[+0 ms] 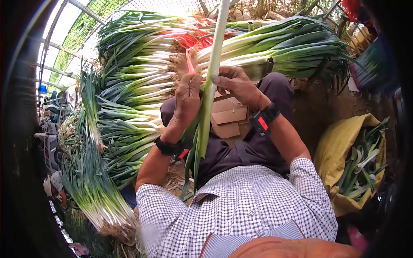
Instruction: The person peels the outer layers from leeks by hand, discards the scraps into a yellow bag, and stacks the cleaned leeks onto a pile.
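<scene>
One long green onion (207, 107) stands nearly upright in front of my body, its pale shaft pointing up and its leaves hanging over my lap. My left hand (188, 95) is closed beside the stalk, fingertips pinched on a red strip (190, 62). On the other side, my right hand (237, 86) has its thumb and fingers pinched on the stalk at its middle. Behind them, a bundled pile of green onions (284, 45) lies sideways, its root ends near red ties (200, 38).
Large rows of green onions (129, 86) are stacked at the left, with a loose bunch (101, 180) below them. Cardboard pieces (229, 116) lie between my knees. A yellow sack (337, 150) holding leaf scraps (359, 165) stands at the right.
</scene>
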